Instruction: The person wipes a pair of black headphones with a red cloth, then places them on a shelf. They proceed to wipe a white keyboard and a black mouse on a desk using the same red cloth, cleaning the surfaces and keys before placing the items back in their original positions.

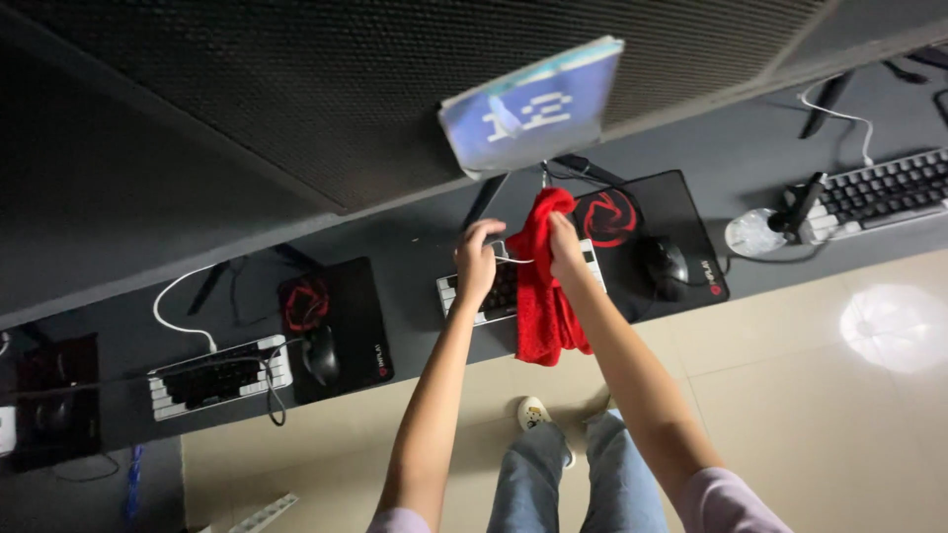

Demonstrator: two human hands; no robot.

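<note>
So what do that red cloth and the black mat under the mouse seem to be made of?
The red cloth looks like soft, fuzzy terry or microfibre: it droops in limp folds from the right hand. The flat black mouse mat seems fabric-topped, matte, without glare.
</note>
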